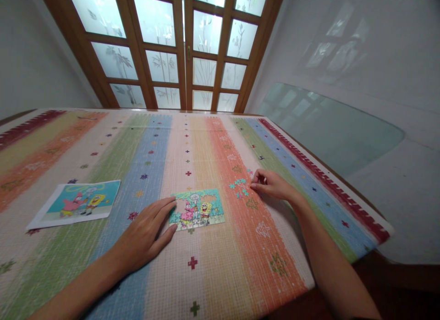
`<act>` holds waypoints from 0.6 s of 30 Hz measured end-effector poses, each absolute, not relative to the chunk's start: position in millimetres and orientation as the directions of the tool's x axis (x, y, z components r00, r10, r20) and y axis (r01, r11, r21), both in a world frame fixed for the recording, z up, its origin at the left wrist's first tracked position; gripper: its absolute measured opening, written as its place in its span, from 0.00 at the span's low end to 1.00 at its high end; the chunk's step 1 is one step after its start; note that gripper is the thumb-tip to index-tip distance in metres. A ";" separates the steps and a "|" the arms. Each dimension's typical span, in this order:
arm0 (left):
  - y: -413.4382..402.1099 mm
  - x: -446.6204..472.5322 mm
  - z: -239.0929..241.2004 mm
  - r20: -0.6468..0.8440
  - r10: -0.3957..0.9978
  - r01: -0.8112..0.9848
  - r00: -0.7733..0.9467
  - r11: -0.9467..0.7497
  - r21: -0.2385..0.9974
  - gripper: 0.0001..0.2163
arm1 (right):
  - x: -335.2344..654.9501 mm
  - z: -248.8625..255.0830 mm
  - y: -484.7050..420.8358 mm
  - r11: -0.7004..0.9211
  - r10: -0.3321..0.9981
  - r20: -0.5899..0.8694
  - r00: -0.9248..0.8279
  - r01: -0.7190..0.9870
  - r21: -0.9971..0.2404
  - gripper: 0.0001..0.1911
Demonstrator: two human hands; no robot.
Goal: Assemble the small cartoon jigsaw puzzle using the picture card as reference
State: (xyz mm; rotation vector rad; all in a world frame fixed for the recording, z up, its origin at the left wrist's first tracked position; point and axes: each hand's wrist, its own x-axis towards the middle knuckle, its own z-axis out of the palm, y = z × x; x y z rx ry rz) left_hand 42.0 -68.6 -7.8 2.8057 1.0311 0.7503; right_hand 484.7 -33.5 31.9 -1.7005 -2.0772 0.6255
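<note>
A partly filled jigsaw puzzle (212, 209) with cartoon figures lies flat on the table, gaps showing in its upper left and upper right. My left hand (156, 223) rests at its left edge, fingers stretched out and thumb near the lower left corner. To the right of the puzzle, several loose teal and pink puzzle pieces (239, 182) are scattered on the orange stripe. Beside them my right hand (270, 183) is closed in a pinch, fingertips down near the cloth. What sits between those fingertips, if anything, is too small to tell.
A printed reference picture (85, 200) with similar cartoon figures lies on the left. A striped tablecloth (206, 274) covers the table, its front right edge near my right forearm. Wooden doors with frosted panes (202, 33) stand behind, and a pale wall (378, 58) runs along the right.
</note>
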 end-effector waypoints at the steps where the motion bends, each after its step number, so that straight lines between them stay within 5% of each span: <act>1: -68.5 41.9 -7.9 0.424 0.621 0.593 0.659 -0.776 0.214 0.20 | 480.4 33.7 -34.3 0.173 0.979 0.020 -0.201 0.781 -0.600 0.09; 8: -69.1 42.4 -6.6 0.428 0.623 0.595 0.655 -0.774 0.215 0.19 | 423.1 33.0 -43.8 0.199 0.969 0.073 -0.236 0.573 -0.795 0.08; 18: -69.1 43.4 -6.7 0.414 0.627 0.593 0.660 -0.773 0.227 0.20 | 342.9 25.4 -73.7 0.363 0.892 0.175 -0.417 0.430 -0.827 0.10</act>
